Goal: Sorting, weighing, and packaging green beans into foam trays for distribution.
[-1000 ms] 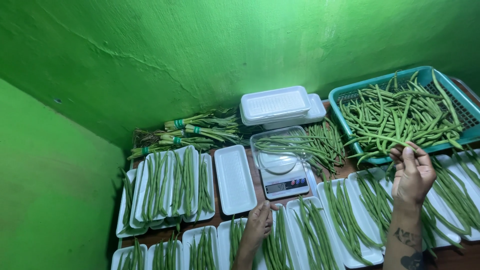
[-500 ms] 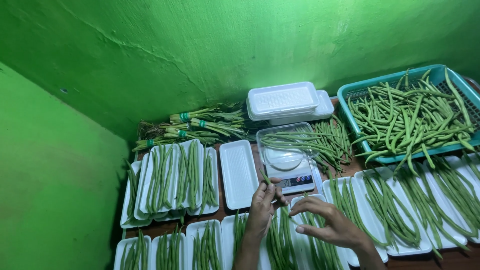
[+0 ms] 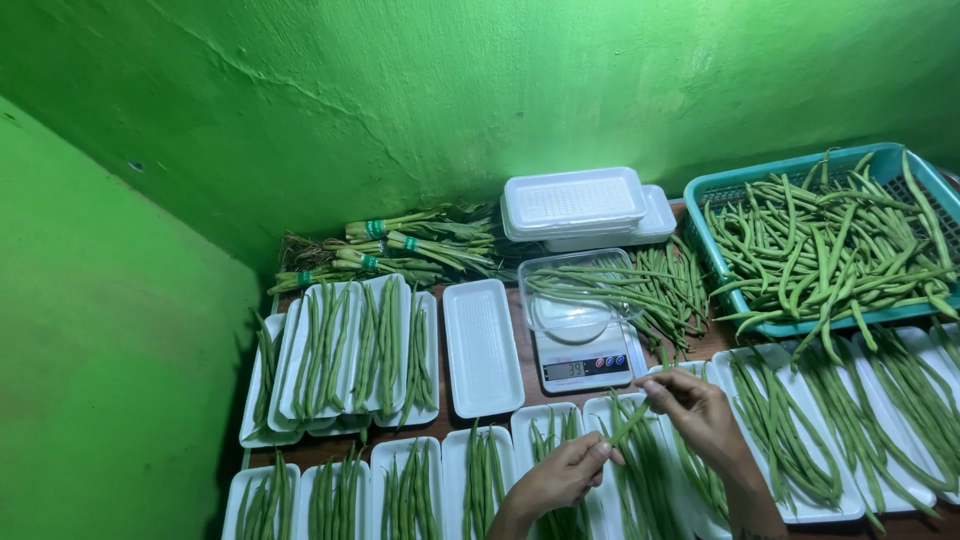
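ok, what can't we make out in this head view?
- Scale platform: mostly under the clear tray.
- Basket: right side cut by frame edge.
- Bottom trays: cut by lower edge.
- Left hand, right hand: how many beans they pinch, too small.

— Where was the one camera? I stood beside the table and saw no other.

— On the person's head, looking steeply down and forward across the table [image 3: 520, 345] toward the green wall [image 3: 480, 90] at the far side.

— How near was it?

— Near enough that both hands sat at the bottom edge, the left hand [image 3: 555, 478] and right hand [image 3: 700, 415] cut off at the forearms. The digital scale [image 3: 585, 352] lay about centre.

— And to the sides?

— A second green wall [image 3: 100, 350] filled the left. On the right, the teal basket [image 3: 720, 185] ran out of frame at the far corner.
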